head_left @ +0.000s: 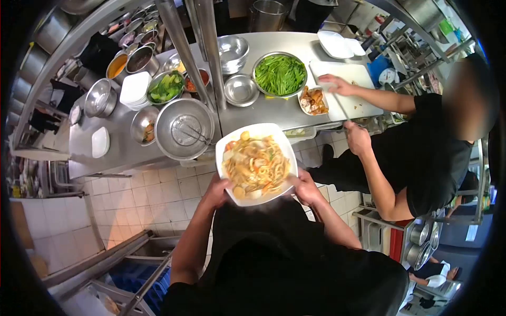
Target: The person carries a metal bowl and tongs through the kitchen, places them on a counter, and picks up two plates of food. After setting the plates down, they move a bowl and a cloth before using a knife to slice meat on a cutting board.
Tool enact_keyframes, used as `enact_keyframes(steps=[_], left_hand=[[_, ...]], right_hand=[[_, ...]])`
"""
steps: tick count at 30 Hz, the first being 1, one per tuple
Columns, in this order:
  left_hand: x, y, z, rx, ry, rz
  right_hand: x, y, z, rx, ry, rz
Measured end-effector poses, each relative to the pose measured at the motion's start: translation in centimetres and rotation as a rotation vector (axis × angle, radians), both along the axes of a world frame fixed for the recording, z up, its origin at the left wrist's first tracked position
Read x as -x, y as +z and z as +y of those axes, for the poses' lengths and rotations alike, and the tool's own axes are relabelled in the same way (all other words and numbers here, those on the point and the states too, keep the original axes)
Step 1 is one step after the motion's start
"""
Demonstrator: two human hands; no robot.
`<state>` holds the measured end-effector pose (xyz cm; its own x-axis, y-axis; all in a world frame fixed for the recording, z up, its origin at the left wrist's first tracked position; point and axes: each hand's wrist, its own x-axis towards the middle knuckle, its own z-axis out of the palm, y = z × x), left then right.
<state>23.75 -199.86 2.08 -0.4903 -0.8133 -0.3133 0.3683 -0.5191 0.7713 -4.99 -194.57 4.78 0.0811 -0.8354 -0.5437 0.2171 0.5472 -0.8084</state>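
A square white plate heaped with noodles is held level in front of my body, off the counter. The noodles are in a brownish sauce with round pale pieces and some orange bits among them. My left hand grips the plate's lower left edge. At its lower right edge, my right hand is closed on the rim; the fingers beneath the plate are hidden on both sides. Just beyond the plate, to the left, a large steel bowl with a whisk in it sits on the counter.
On the right a co-worker holds a knife at a white cutting board, beside a dish of browned meat. The steel counter carries a bowl of cut greens and stacked white plates. Metal posts rise from it.
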Motion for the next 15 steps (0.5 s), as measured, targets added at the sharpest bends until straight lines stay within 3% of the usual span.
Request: enact_keyframes(steps=[1, 2, 4, 6, 8, 10, 11, 13, 15], left_hand=[[-0.8, -2.3, 1.4, -0.143, 0.083, 0.086], [-1.4, -4.3, 3.2, -0.138, 0.192, 0.011], [-1.8, -3.2, 5.9, -0.183, 0.284, 0.056], [-1.7, -1.4, 8.1, -0.202, 0.388, 0.095], [-2.1, -1.4, 10.5, -0.212, 0.501, 0.144], [-4.3, -2.8, 14.0, -0.130, 0.515, -0.296], [-4.7, -3.1, 15.5, -0.136, 0.526, -0.298], [-5.8, -3.6, 18.0, -0.250, 0.812, -0.106], [-7.5, -4.7, 21.3, -0.253, 0.909, -0.211]], right_hand=[[-0.3, 0.5, -0.2, 0.016, 0.046, -0.007], [0.2, 0.1, -0.7, 0.011, 0.050, -0.022], [1.5, -0.8, -2.0, 0.023, 0.243, -0.179], [4.1, -4.1, -5.4, 0.056, 0.005, -0.171], [9.3, -11.7, -10.0, 0.231, -0.232, -0.172], [11.0, -12.7, -13.7, 0.067, -0.674, -0.276], [11.4, -12.7, -15.1, 0.089, -0.742, -0.249], [11.8, -12.9, -17.0, 0.111, -0.808, -0.225], [12.2, -13.7, -18.2, 0.157, -0.866, -0.150]])
